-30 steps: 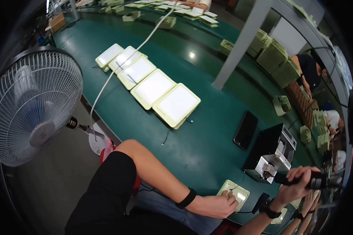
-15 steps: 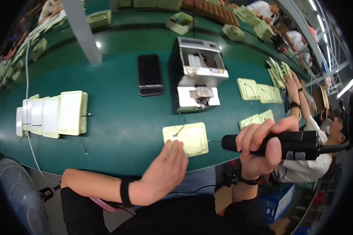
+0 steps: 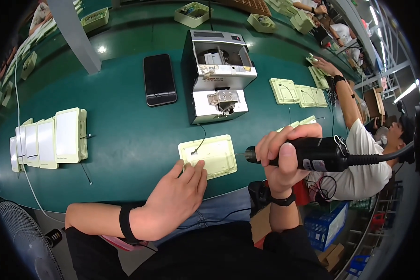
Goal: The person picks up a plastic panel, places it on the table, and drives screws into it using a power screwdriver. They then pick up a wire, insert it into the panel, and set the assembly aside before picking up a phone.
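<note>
Head view: I see the left hand (image 3: 175, 200) extended forward, fingertips at the near edge of the pale-green casing (image 3: 217, 157), which lies on the table (image 3: 126, 140); I cannot tell whether it grips or only rests. The right hand (image 3: 282, 161) is clenched around the black electric screwdriver (image 3: 324, 153), bit (image 3: 240, 154) pointing left. The bit's contact with the casing is too small to verify.
</note>
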`<move>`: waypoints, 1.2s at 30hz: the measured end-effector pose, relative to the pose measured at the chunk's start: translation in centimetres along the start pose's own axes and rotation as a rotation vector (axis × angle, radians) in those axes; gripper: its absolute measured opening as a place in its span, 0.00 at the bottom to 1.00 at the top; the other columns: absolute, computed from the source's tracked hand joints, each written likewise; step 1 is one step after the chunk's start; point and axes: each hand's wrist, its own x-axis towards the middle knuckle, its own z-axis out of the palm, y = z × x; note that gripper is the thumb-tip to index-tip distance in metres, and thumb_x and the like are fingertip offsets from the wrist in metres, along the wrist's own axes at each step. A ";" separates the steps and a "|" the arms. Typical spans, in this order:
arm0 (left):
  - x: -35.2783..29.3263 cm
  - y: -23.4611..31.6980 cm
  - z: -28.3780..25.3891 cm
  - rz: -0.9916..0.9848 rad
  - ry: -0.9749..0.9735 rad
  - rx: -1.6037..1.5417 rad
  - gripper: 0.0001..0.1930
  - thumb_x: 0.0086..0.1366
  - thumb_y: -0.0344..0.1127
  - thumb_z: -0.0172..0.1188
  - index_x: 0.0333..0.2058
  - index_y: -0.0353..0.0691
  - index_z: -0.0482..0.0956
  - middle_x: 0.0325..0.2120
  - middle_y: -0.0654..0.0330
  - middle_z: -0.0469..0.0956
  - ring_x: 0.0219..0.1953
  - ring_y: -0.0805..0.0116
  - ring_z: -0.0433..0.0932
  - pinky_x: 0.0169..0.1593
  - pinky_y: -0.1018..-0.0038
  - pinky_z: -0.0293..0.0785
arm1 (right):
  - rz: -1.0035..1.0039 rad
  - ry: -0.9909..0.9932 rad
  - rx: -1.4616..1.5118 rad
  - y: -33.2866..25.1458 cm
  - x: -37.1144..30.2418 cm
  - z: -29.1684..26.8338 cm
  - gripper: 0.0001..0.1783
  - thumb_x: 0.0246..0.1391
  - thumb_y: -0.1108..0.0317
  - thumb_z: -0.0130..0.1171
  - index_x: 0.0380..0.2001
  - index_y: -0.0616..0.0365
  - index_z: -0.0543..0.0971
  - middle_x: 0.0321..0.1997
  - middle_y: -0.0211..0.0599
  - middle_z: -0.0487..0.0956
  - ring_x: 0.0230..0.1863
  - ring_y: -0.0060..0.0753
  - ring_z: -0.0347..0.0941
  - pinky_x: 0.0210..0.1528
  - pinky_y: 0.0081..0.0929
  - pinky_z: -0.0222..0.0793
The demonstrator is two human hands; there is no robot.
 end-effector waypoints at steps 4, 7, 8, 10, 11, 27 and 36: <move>0.3 0.2 0.2 -0.021 0.014 -0.007 0.23 0.65 0.34 0.56 0.57 0.30 0.77 0.59 0.48 0.76 0.56 0.59 0.75 0.65 0.65 0.67 | 0.011 0.012 0.030 0.8 0.0 -0.3 0.14 0.65 0.66 0.57 0.45 0.53 0.62 0.20 0.32 0.66 0.14 0.25 0.60 0.18 0.28 0.63; 0.6 -0.1 0.6 -0.013 -0.027 -0.030 0.25 0.65 0.35 0.56 0.59 0.28 0.74 0.62 0.44 0.74 0.57 0.56 0.75 0.66 0.63 0.66 | 0.042 0.009 0.031 1.5 0.4 -0.3 0.14 0.64 0.66 0.58 0.44 0.53 0.62 0.20 0.32 0.66 0.14 0.25 0.60 0.18 0.28 0.63; 0.9 -0.2 0.6 -0.011 -0.044 -0.039 0.26 0.65 0.35 0.55 0.60 0.28 0.73 0.63 0.42 0.72 0.58 0.54 0.75 0.66 0.63 0.66 | 0.054 0.005 0.031 1.7 0.6 -0.5 0.14 0.64 0.66 0.58 0.43 0.53 0.62 0.20 0.32 0.66 0.14 0.25 0.60 0.18 0.28 0.63; 1.4 -0.2 0.5 -0.012 -0.017 -0.069 0.25 0.64 0.35 0.56 0.58 0.28 0.75 0.60 0.42 0.74 0.57 0.54 0.75 0.65 0.63 0.67 | 0.064 0.014 0.027 1.9 0.7 -0.8 0.14 0.64 0.66 0.58 0.43 0.53 0.62 0.20 0.32 0.66 0.15 0.25 0.60 0.18 0.28 0.63; 1.5 -0.3 0.2 -0.019 0.015 -0.092 0.23 0.63 0.34 0.56 0.55 0.28 0.76 0.57 0.43 0.76 0.55 0.53 0.76 0.64 0.64 0.69 | 0.066 0.017 0.025 1.9 0.8 -0.9 0.14 0.64 0.66 0.58 0.43 0.53 0.62 0.20 0.32 0.66 0.15 0.25 0.60 0.18 0.29 0.62; -0.3 3.0 0.9 -0.099 0.127 -0.003 0.23 0.61 0.35 0.54 0.49 0.20 0.79 0.45 0.41 0.80 0.46 0.52 0.77 0.55 0.66 0.71 | 0.100 -0.033 0.192 2.4 -0.2 -0.4 0.14 0.62 0.66 0.60 0.40 0.54 0.63 0.19 0.33 0.66 0.14 0.25 0.59 0.17 0.28 0.61; 0.4 4.4 2.4 -0.057 0.146 0.276 0.25 0.68 0.37 0.48 0.57 0.25 0.75 0.50 0.33 0.79 0.46 0.51 0.82 0.54 0.63 0.74 | -0.156 0.060 0.131 0.7 8.7 4.6 0.10 0.63 0.70 0.54 0.44 0.56 0.66 0.20 0.33 0.66 0.15 0.26 0.62 0.18 0.30 0.63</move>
